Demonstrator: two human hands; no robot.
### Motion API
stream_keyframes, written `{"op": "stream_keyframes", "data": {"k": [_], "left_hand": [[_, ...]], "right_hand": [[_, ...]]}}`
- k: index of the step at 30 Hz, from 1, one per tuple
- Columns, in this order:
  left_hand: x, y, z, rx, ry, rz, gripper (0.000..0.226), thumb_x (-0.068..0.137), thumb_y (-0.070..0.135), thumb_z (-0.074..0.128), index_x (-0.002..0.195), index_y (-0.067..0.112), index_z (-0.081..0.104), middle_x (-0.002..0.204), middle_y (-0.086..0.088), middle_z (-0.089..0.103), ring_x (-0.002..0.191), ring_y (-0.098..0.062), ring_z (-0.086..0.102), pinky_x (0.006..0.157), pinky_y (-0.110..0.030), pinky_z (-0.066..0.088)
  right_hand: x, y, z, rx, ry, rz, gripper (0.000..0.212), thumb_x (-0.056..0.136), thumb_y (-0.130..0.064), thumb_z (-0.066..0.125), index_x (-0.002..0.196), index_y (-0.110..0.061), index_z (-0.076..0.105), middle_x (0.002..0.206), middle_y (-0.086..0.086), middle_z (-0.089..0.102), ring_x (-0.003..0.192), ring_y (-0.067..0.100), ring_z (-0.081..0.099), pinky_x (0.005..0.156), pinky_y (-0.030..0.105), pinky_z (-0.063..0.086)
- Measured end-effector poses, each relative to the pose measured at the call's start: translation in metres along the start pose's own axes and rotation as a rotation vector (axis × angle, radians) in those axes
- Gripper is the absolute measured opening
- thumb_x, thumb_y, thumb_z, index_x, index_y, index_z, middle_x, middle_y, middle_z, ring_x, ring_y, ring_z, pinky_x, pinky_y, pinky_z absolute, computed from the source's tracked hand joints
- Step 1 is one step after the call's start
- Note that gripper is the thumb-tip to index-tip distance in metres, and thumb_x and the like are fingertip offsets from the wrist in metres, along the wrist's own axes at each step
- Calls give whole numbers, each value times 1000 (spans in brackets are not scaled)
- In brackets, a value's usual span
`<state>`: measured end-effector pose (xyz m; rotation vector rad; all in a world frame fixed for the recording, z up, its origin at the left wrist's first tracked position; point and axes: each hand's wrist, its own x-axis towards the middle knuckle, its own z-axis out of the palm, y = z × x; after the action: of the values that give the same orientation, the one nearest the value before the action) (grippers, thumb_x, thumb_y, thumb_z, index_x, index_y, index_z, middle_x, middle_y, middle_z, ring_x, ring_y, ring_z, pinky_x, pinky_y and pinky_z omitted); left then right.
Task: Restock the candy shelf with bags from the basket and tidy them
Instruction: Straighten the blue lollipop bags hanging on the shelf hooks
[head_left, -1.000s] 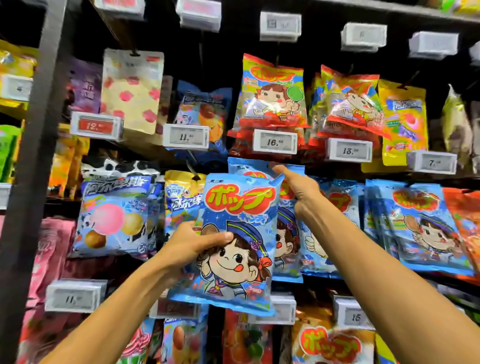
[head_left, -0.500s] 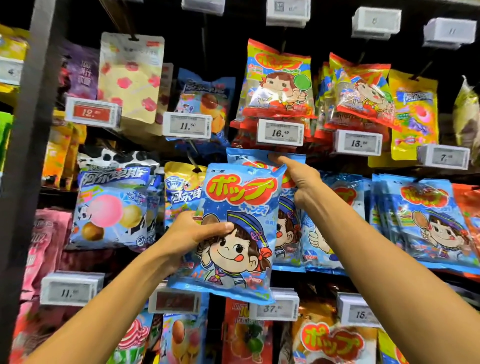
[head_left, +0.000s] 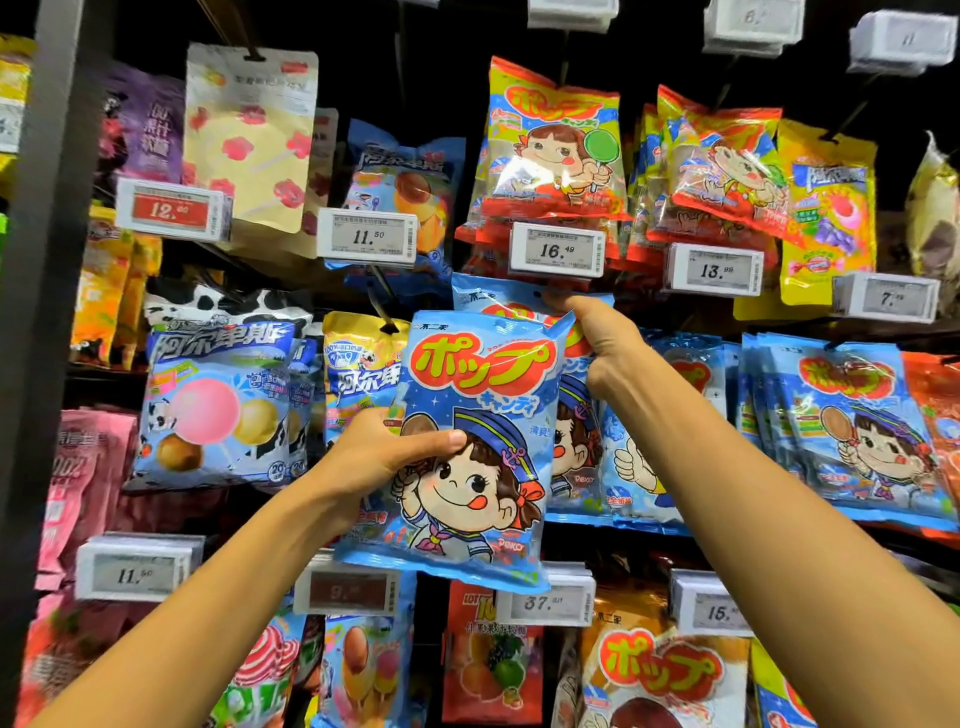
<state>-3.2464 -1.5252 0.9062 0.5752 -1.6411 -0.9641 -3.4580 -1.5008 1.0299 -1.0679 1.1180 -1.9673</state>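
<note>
Crowding every side, hung packets leave little free room. The left hand (head_left: 374, 462) grips a blue candy bag (head_left: 467, 447) — glossy, cartoon-faced — by its left edge, before the shelf's middle row. The right hand (head_left: 597, 343) pinches the top of the hanging blue bags (head_left: 576, 457) behind it.

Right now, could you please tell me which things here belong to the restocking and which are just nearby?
In the job:
left hand
blue bag
right hand
hung blue bags

Just nearby:
yellow bag
16.49 tag
pink bags
</note>
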Motion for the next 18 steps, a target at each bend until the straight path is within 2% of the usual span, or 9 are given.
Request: {"op": "stream_keyframes", "data": {"k": [2,5,8,10,11,13,14,16,18], "left_hand": [[-2,0,1,0,-21,1,88,50,43,91,105,-15,55,100,-29,68,73,-26,69,60,-26,59],[-3,1,2,-8,-20,-8,79,49,42,94,97,-11,59,86,-21,73,65,-20,69,52,-21,55],[-2,2,3,-6,-29,1,81,53,40,92,102,-14,56,94,-30,69,70,-25,68,56,-25,57],[-3,2,3,-1,-28,-7,83,49,44,90,100,-13,57,91,-28,70,70,-26,68,58,-25,57],[-3,1,3,3,-32,-18,80,48,44,90,99,-10,60,89,-25,72,70,-25,70,57,-24,57],[-3,-1,4,7,-53,-37,65,52,40,93,95,0,67,87,-16,75,72,-23,72,56,-22,55],[-4,-1,4,5,-62,-41,57,53,38,93,93,4,69,85,-13,76,72,-22,73,56,-22,54],[-3,-2,3,4,-63,-39,49,55,36,90,90,9,70,84,-11,76,71,-21,73,55,-21,54],[-2,0,3,8,-68,-41,45,55,36,91,85,11,70,80,-8,76,68,-19,73,54,-20,53]], "right_hand": [[-1,0,0,-2,5,-8,40,80,-8,72,118,0,65,111,21,70,87,30,67,84,50,57],[-2,-2,-1,-16,42,-24,36,82,-7,70,116,1,64,106,21,70,80,28,64,78,44,57],[-1,-5,-3,-31,47,-28,22,83,-10,69,103,-3,62,81,11,65,62,22,60,52,25,51],[-2,-4,-5,-28,45,-26,23,82,-12,73,99,-5,60,73,3,58,57,15,54,43,20,46],[-2,-3,-6,-33,40,-29,28,80,-13,76,102,-4,61,76,3,59,62,16,57,48,24,51],[-3,2,-7,-25,29,-29,41,75,-12,81,110,0,64,95,10,69,86,26,68,74,42,60],[-3,4,-7,-11,34,-30,44,74,-11,82,113,0,65,104,13,70,96,31,68,83,49,58],[-4,5,-5,3,42,-38,41,74,-10,82,110,0,66,102,13,70,93,30,68,87,49,57],[-3,3,-5,19,42,-47,27,73,-9,82,94,-3,66,86,8,67,75,25,65,81,43,57]]}}
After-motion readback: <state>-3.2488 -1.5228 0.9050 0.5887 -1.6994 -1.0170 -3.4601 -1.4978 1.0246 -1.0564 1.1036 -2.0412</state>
